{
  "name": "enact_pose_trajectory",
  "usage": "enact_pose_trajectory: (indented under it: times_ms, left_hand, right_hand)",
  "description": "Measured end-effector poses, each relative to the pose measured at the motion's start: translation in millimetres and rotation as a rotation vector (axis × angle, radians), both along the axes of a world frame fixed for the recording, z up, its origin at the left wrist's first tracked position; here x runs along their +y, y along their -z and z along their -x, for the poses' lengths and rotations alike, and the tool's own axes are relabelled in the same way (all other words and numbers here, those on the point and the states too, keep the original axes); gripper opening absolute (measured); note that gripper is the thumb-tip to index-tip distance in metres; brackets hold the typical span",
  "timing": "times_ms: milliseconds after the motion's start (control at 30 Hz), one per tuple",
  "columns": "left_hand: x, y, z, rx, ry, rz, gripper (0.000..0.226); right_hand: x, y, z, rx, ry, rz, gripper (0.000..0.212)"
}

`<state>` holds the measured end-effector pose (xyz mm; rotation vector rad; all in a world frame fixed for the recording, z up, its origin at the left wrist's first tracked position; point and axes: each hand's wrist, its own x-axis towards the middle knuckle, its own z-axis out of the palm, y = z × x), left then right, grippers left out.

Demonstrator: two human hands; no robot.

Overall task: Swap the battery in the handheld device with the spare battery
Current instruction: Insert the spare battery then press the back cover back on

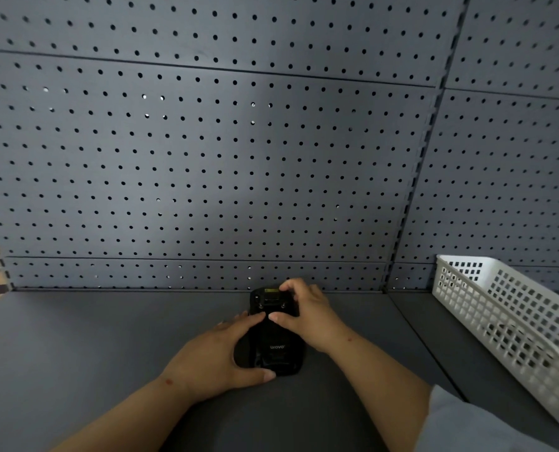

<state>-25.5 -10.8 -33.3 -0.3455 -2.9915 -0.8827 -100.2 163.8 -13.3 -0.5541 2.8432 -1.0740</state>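
Note:
A black handheld device [273, 340] lies back-up on the grey shelf, near the pegboard wall; a yellow label shows at its far end and white lettering near its near end. My left hand [221, 355] grips its left side, thumb along the near edge and forefinger on the back. My right hand [307, 313] holds the far right part, thumb on the back and fingers curled over the top corner. I see no spare battery in this view.
A white perforated plastic basket [512, 324] stands at the right on the adjoining shelf. A grey pegboard wall [206, 158] rises right behind the device. The grey shelf surface [76, 347] stretches to the left.

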Motion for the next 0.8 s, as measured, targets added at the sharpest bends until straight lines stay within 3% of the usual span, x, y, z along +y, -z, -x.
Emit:
enact_pose_trajectory:
  times_ms: [500, 800]
  left_hand:
    - [3.1, -4.6, -2.8, -0.026, -0.027, -0.045, 0.087]
    - [4.6, -6.0, -4.0, -0.046, -0.038, -0.029, 0.086]
  right_hand:
    - [8.6, 1.6, -12.3, 0.258, -0.016, -0.271, 0.047]
    - [5.6, -5.3, -14.1, 0.243, -0.016, -0.381, 0.048]
